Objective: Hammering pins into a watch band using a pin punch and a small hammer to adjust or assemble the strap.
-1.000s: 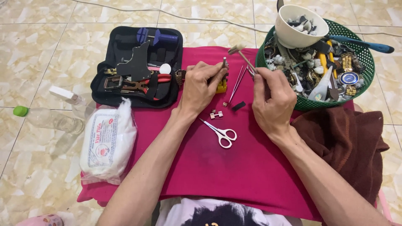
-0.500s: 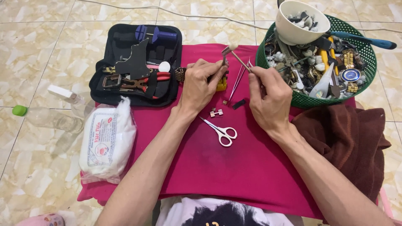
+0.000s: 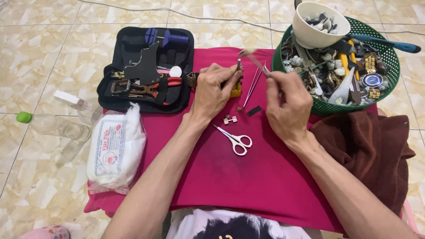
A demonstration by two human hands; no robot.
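My left hand [image 3: 215,88] rests on the magenta cloth [image 3: 248,177], closed around a yellow holder block [image 3: 236,90] with a thin metal pin [image 3: 239,64] standing up from it. A watch band [image 3: 192,79] sticks out to the left of that hand. My right hand [image 3: 287,104] grips a small hammer-like tool [image 3: 253,59], its head raised just right of the pin. Tweezers [image 3: 253,84] lie between the hands. Small white scissors [image 3: 234,139] and loose band links [image 3: 229,119] lie just in front.
A black tool case [image 3: 146,71] lies open at the back left. A green basket [image 3: 389,57] of watch parts holds a white bowl [image 3: 316,24]. A cotton pack [image 3: 113,148], a clear bottle [image 3: 55,126] and a brown cloth [image 3: 372,150] flank the magenta cloth.
My right hand has swung the small tool's head to the left, closer to the pin. My left hand stays on the yellow block.
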